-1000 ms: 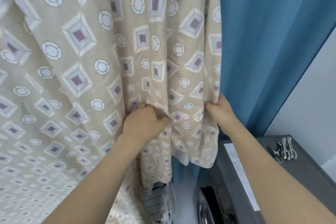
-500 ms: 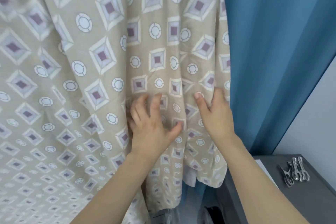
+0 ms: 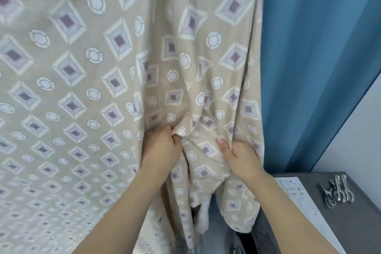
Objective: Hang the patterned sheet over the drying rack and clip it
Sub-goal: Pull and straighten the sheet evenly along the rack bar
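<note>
One patterned sheet (image 3: 127, 80) fills the left and centre of the view, beige with white-framed purple diamonds and white rings, hanging with its long axis running top to bottom and its folds falling straight down; the top edge runs out of view overhead. Two bare hands work its lower right part. The left hand (image 3: 159, 150) has its fingers curled tight into a gathered fold of the cloth, gripping it. The right hand (image 3: 240, 158) pinches the sheet's right edge, thumb laid on the front, the other fingers tucked behind the cloth and hidden. One blue curtain (image 3: 313, 51) hangs just beside the sheet on the right. Below it, one grey surface (image 3: 362, 227) carries a small cluster of metal clips (image 3: 338, 192), bunched too closely to count. One white label (image 3: 299, 202) lies on that surface, showing a tick and small crosses; its other marks are too small to read.
</note>
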Available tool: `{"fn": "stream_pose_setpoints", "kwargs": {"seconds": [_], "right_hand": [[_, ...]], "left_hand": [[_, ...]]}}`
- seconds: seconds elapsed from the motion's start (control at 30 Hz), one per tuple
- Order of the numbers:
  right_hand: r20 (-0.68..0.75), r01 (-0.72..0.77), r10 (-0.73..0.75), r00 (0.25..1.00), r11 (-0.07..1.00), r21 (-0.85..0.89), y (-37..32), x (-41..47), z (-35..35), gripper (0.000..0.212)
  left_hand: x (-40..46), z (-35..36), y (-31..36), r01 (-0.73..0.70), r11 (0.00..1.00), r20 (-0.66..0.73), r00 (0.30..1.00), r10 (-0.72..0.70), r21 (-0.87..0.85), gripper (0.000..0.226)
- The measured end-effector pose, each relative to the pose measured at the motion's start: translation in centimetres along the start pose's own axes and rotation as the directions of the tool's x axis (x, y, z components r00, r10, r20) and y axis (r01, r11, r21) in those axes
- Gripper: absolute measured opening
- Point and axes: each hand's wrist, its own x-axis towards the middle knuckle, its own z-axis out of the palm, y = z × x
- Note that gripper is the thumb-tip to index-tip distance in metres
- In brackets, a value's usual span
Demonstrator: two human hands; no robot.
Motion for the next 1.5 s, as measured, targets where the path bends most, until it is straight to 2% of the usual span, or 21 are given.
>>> {"fn": "stream_pose_setpoints", "kwargs": {"seconds": [0.03,0.1,0.13,0.2,0.3,0.37,0.4,0.47,0.53,0.6,0.63,0.7,0.77,0.83,0.93,1.03,1.1,1.17,1.37,1.43,1.5], "right_hand": [[0.015,-0.014,0.014,1.0,1.0,-0.022,0.3,0.2,0.1,0.072],[0.048,-0.021,0.024,0.999,0.998,-0.056,0.6,1.0,0.0,0.069],[0.071,-0.021,0.025,0.997,0.998,-0.067,0.7,1.3,-0.2,0.069],[0.108,-0.019,0.026,0.994,0.998,-0.063,1.1,1.8,-0.7,0.076],[0.104,-0.015,0.012,0.995,1.0,0.028,1.5,1.4,-1.1,0.078],[0.059,0.007,-0.017,0.998,0.986,0.165,1.2,0.7,-1.0,0.059],[0.014,0.015,-0.019,1.0,0.968,0.252,1.0,0.6,-1.1,0.048],[-0.072,0.029,-0.003,0.997,0.931,0.364,-0.2,1.0,-2.1,0.036],[-0.195,0.126,-0.064,0.979,0.937,0.325,-1.9,1.9,-3.7,0.027],[-0.315,0.245,-0.184,0.931,0.955,0.166,-3.6,2.8,-4.7,0.038],[-0.348,0.284,-0.248,0.904,0.957,0.054,-4.1,3.1,-4.9,0.045],[-0.36,0.344,-0.367,0.858,0.93,-0.127,-4.6,3.0,-4.6,0.047],[-0.369,0.373,-0.398,0.84,0.917,-0.139,-3.4,2.6,-3.7,0.045],[-0.357,0.352,-0.37,0.858,0.929,-0.114,-1.7,2.2,-3.4,0.046],[-0.212,0.291,-0.331,0.92,0.936,-0.199,0.0,1.5,-3.2,0.052],[0.041,0.139,-0.135,0.99,0.983,-0.119,0.2,0.9,-3.1,0.057],[0.238,0.037,0.002,0.971,0.987,-0.156,-0.3,0.9,-3.1,0.053],[0.38,-0.007,0.102,0.919,0.97,-0.242,-0.7,1.0,-3.0,0.047],[0.455,-0.121,0.242,0.857,0.953,-0.279,-0.9,1.4,-2.9,0.046],[0.404,-0.065,0.163,0.9,0.968,-0.244,-2.6,1.9,-5.1,0.052],[0.208,0.033,-0.012,0.978,0.995,-0.097,-5.0,2.4,-7.8,0.05]], "left_hand": [[-0.1,0.3,0.1,-0.002,0.997,0.136,0.991,-0.008,0.073,0.024],[-0.5,0.8,0.2,-0.022,0.977,0.423,0.903,-0.071,0.211,0.028],[-0.7,1.0,0.1,-0.056,0.963,0.516,0.852,-0.091,0.264,0.029],[-0.7,1.0,-0.1,-0.149,0.937,0.599,0.797,-0.075,0.316,0.032],[0.3,0.3,-0.5,-0.171,0.916,0.594,0.8,-0.086,0.363,0.031],[0.6,-0.2,-0.9,-0.106,0.937,0.58,0.806,-0.115,0.333,0.03],[0.4,-0.4,-1.0,-0.052,0.963,0.59,0.799,-0.119,0.265,0.032],[-0.3,-1.0,-0.7,0.111,0.994,0.575,0.812,-0.099,0.014,0.045],[-0.4,-1.8,0.3,0.127,0.981,0.349,0.935,-0.069,-0.147,0.049],[0.2,-2.1,1.3,0.013,0.996,0.108,0.994,-0.004,-0.088,0.039],[0.6,-2.1,1.7,-0.028,0.999,0.086,0.996,0.031,-0.034,0.036],[0.9,-1.6,2.1,-0.058,0.995,0.226,0.973,0.04,0.077,0.036],[0.7,-0.4,2.0,-0.118,0.977,0.404,0.914,0.036,0.18,0.032],[-0.1,0.5,1.6,-0.194,0.949,0.531,0.847,0.034,0.249,0.029],[-1.3,1.4,1.0,-0.237,0.934,0.662,0.75,0.0,0.269,0.033],[-2.1,1.3,1.1,-0.234,0.938,0.769,0.638,-0.05,0.255,0.03],[-2.5,1.3,1.1,-0.218,0.941,0.816,0.571,-0.092,0.259,0.03],[-3.0,1.8,1.0,-0.228,0.934,0.836,0.536,-0.115,0.275,0.031],[-2.8,1.8,0.3,-0.228,0.934,0.806,0.584,-0.095,0.275,0.034],[-1.6,-0.1,0.5,-0.214,0.951,0.776,0.63,-0.04,0.223,0.031],[-0.1,-3.4,1.1,-0.168,0.973,0.66,0.751,0.023,0.158,0.027]]}}
